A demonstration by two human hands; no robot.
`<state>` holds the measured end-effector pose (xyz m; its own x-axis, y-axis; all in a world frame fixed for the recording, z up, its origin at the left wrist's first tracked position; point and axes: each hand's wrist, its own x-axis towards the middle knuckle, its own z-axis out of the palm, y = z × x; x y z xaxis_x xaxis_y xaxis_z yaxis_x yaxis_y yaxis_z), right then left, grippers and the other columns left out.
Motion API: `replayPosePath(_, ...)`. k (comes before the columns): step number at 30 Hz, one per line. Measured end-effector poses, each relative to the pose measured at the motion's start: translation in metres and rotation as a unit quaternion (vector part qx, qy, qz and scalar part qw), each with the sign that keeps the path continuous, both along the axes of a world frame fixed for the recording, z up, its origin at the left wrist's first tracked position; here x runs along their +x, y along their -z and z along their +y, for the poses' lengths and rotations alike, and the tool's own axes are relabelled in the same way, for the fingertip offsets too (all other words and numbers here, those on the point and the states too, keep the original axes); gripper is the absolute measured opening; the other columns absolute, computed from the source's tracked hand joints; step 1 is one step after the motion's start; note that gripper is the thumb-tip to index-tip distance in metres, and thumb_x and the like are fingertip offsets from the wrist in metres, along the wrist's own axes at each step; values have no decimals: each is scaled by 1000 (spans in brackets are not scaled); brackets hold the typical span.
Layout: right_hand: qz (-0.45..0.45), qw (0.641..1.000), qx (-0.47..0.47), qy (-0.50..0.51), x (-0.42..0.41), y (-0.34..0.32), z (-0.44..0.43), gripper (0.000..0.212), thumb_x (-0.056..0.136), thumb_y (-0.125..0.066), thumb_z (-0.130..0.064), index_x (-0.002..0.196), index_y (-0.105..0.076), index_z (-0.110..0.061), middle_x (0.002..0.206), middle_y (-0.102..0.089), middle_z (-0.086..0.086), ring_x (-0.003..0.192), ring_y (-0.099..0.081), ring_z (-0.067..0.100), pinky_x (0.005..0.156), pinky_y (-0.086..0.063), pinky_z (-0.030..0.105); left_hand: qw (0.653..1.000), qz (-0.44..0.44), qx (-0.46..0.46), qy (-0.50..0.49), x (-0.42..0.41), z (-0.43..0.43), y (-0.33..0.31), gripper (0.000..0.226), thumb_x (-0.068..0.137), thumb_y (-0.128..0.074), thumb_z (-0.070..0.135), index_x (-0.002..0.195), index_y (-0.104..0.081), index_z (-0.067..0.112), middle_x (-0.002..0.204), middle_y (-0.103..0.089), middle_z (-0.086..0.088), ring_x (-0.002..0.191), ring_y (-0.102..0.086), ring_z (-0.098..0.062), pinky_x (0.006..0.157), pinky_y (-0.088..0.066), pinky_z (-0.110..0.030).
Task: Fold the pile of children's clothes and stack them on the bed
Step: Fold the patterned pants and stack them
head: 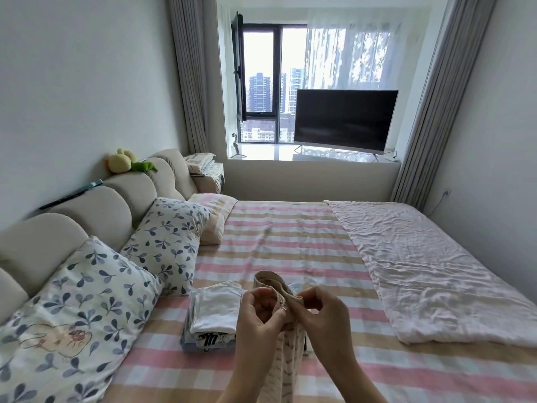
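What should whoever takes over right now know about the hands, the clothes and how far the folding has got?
Left hand: shut on the beige patterned cotton garment, pinching its ribbed band near the top.
Right hand: shut on the same band from the other side; the garment hangs down between both hands, still unfolded.
Done: a stack of folded clothes, white piece on top, sits on the pink and beige checked bed sheet, just left of the hands.
Left: fold the held garment and add it to the stack. No other loose clothes are in view.
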<state>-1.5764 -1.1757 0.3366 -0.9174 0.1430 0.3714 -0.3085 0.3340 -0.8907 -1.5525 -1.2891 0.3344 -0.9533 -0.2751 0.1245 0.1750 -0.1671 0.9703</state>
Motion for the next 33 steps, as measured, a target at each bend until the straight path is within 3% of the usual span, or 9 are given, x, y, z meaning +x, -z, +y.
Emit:
replayPosePath(4,-7,997,-38,-62,5,4,-4,11,74,-76,-15,75,-70,-24,78,-71,-9,73,-67,4,66,-54,23,999,0,34,9,0,-2,0,24,80,-62,-9,95,-56,8,78,-69,-9,78,-68,-22,65,-56,-28)
replayPosePath(8,-11,993,-35,-111,7,8,-4,39,66,-82,-10,97,-67,-27,92,-68,-6,90,-64,6,76,-53,19,989,-24,143,40,0,-6,1,27,85,-39,-15,98,-55,2,82,-68,-16,75,-67,-26,61,-56,-28)
replayPosePath(11,6,994,-52,-96,3,5,-4,33,75,-73,-3,93,-67,-31,91,-70,-8,87,-65,4,72,-51,15,985,-10,153,83,1,-8,-2,33,84,-32,-20,99,-54,-2,85,-70,-18,79,-68,-27,64,-56,-27)
replayPosePath(15,9,996,-63,-62,-8,-5,2,26,85,-64,-8,85,-67,-34,86,-71,-17,78,-65,-2,65,-48,10,988,106,-111,-21,-7,-27,-12,33,82,-51,-17,89,-61,13,79,-68,-10,74,-68,-19,63,-55,-22)
replayPosePath(17,5,995,-70,-68,-13,-12,5,29,85,-63,-6,83,-68,-35,87,-71,-17,79,-65,-2,66,-47,8,935,179,-297,-81,-20,-45,-25,33,79,-66,-2,86,-58,29,85,-60,5,80,-60,-10,67,-49,-15)
replayPosePath(20,13,994,-74,-76,-20,-23,8,34,84,-63,-3,78,-69,-36,85,-72,-14,77,-65,0,67,-49,11,881,149,-447,42,-41,-63,-45,29,71,-78,25,81,-57,43,115,-41,20,111,-36,4,86,-30,-8)
replayPosePath(24,21,995,-68,-69,-27,-29,10,31,84,-63,-3,79,-69,-34,84,-71,-15,76,-65,0,65,-49,11,835,100,-507,189,-64,-70,-54,16,72,-76,26,84,-67,31,114,-49,21,108,-43,6,86,-34,-8)
replayPosePath(28,19,995,-68,-65,-29,-28,13,30,85,-61,0,80,-68,-29,83,-71,-14,76,-65,1,64,-47,10,818,97,-525,213,-77,-71,-59,12,75,-72,17,83,-65,23,91,-59,12,80,-55,-1,73,-44,-12)
replayPosePath(33,11,995,-70,-68,-35,-30,21,26,85,-59,-1,81,-70,-25,80,-71,-9,75,-65,4,65,-49,14,817,126,-514,227,-80,-66,-60,21,79,-64,9,91,-64,26,92,-58,11,79,-54,0,71,-45,-14)
